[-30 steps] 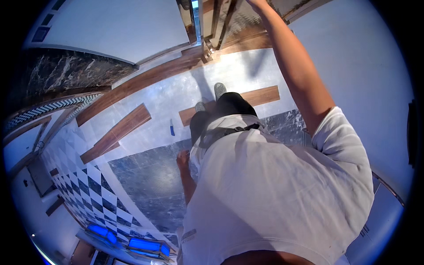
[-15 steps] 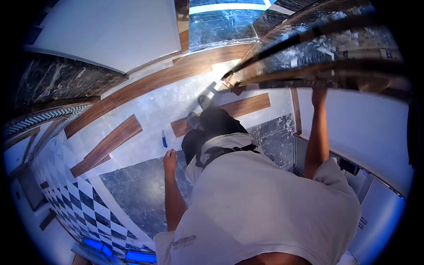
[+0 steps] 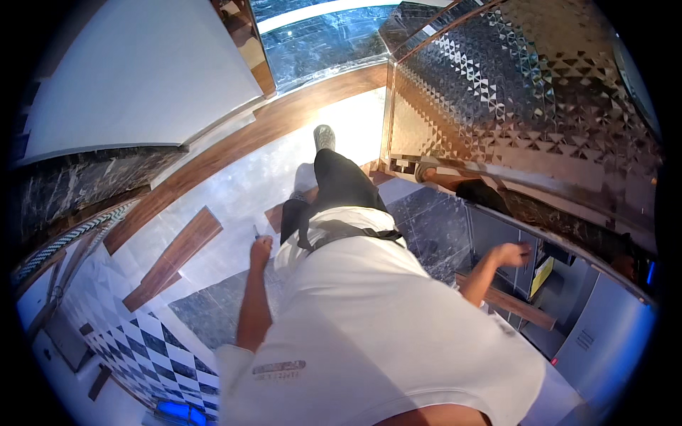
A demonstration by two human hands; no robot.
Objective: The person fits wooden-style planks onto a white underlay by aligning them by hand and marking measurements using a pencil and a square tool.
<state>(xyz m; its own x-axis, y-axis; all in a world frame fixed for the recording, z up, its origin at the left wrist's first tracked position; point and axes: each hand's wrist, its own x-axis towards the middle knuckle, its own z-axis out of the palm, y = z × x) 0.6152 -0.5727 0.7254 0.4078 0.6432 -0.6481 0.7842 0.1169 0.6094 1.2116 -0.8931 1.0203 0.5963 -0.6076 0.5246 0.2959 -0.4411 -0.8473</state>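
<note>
My right hand (image 3: 508,255) is open, its fingers stretched to the right, below the lower edge of a door-like panel (image 3: 497,106) faced with shiny mosaic. A gap appears to lie between hand and panel. My left hand (image 3: 261,250) hangs low over the floor at my left side, its fingers curled; what they hold, if anything, is hidden. Just past it shows the thin end of a knife-like tool (image 3: 256,231), seemingly on the floor and mostly covered by the hand. My left foot is hidden in shadow; my right shoe (image 3: 324,136) is forward on the bright floor.
Wood planks (image 3: 177,252) lie loose on the left floor, and a long wood strip (image 3: 284,106) curves across ahead. A white panel (image 3: 142,78) stands at upper left. Right of me are a plank (image 3: 511,302) and a grey cabinet (image 3: 604,326). Checkered tiles (image 3: 153,351) cover the lower left.
The panel has swung up and to the right, now showing its mosaic face. My right hand has left its edge and come lower. My left hand now covers most of the blue-handled tool.
</note>
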